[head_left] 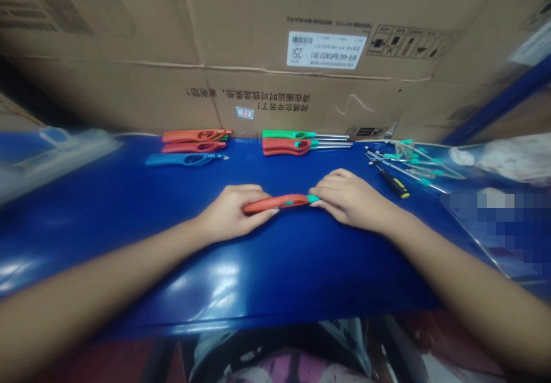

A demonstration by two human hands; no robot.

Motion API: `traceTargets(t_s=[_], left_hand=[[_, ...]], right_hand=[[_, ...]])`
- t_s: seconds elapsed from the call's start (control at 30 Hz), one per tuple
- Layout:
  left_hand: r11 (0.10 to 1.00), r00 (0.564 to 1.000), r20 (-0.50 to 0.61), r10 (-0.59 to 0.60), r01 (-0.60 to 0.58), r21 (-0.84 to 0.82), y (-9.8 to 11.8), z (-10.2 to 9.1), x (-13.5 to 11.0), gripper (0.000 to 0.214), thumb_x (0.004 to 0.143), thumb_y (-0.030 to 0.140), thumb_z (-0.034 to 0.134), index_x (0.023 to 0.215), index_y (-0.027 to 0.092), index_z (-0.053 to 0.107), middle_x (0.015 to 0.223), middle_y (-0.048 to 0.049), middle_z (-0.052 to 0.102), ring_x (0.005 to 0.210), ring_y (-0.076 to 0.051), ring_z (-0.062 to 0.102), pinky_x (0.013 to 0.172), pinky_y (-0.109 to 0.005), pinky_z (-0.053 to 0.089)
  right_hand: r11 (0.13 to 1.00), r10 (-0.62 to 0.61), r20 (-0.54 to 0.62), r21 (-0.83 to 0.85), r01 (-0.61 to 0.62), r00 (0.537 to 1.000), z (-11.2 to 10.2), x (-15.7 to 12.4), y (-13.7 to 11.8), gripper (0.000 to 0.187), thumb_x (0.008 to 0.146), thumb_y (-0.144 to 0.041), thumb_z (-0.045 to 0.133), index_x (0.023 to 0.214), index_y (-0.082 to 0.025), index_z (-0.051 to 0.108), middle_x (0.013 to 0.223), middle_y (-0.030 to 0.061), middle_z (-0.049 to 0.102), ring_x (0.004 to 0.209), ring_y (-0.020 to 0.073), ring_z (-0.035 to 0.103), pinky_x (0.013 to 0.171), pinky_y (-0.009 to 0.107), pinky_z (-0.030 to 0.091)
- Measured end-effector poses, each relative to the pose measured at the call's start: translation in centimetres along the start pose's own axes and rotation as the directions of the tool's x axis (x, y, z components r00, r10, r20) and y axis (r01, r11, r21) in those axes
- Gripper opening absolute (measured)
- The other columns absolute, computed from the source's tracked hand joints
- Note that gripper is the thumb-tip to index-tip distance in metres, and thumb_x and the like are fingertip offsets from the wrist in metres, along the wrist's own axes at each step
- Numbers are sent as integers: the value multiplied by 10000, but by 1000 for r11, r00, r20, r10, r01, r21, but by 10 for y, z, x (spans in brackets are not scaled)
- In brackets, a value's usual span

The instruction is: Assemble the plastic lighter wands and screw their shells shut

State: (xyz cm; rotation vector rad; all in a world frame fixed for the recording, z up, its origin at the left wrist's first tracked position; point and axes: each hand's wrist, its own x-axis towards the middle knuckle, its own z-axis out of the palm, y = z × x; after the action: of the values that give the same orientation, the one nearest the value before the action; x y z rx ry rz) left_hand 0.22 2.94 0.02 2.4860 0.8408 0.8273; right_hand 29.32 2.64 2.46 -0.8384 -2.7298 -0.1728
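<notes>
An orange-red long-reach lighter (275, 203) with a green collar lies sideways between my two hands, over the blue tabletop. My left hand (235, 211) is wrapped round the rear of its handle. The fingers of my right hand (344, 196) pinch the other end at the green collar, and they hide whatever part of the metal tube is there. Behind my hands, a green lighter (284, 134) and red lighters (286, 146) with metal tubes rest side by side. To their left lie orange-red lighter handles (193, 147) and a blue one (185, 159) without long tubes.
Loose metal tubes with green collars (413, 162) are heaped at the right, beside a black-and-yellow screwdriver (396, 184). A large cardboard box (241, 38) stands along the back of the blue table (258, 268). A clear plastic container (47, 159) sits at the left.
</notes>
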Motion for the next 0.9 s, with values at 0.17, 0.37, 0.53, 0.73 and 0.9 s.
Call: traceTargets(t_s=[0.17,0.37,0.53,0.73,0.9], left_hand=[[998,1000,13,-21,21,-56,1,-3,1,293,934,389,637,804,137,709,681,-19,606,597,-121,534,594,-243,431],[997,999,5,34,-34,-67,1,-3,-1,257,943,367,632,848,143,714,696,-22,616,610,-123,548,602,-241,443],[991,992,-1,130,-130,13,4,0,-6,194,968,303,603,995,137,700,780,-49,652,684,-139,594,651,-241,474],[958,974,-14,225,-219,184,5,2,-10,234,989,284,549,1124,138,672,844,-79,686,691,-146,632,627,-235,499],[974,991,6,133,-132,185,4,4,-5,267,1002,331,536,1136,149,678,909,-80,695,783,-159,658,709,-250,524]], right_hand=[[997,-68,-118,-47,63,991,6,-1,-5,282,1022,-288,471,1024,-128,704,866,105,728,775,201,618,732,335,418],[989,-71,-100,-135,57,992,2,0,-11,297,1002,-222,432,915,-142,704,770,105,682,708,208,573,653,343,364],[983,-106,-93,-161,90,990,1,-1,-13,294,987,-171,413,879,-135,684,737,99,656,674,197,535,658,335,373],[991,-85,-97,-112,74,992,0,-3,-13,277,993,-188,418,889,-151,672,727,82,649,653,193,544,642,332,368],[998,31,21,-62,-30,999,-4,-2,-13,268,1023,-257,434,921,-157,661,801,78,662,698,190,569,642,312,382]])
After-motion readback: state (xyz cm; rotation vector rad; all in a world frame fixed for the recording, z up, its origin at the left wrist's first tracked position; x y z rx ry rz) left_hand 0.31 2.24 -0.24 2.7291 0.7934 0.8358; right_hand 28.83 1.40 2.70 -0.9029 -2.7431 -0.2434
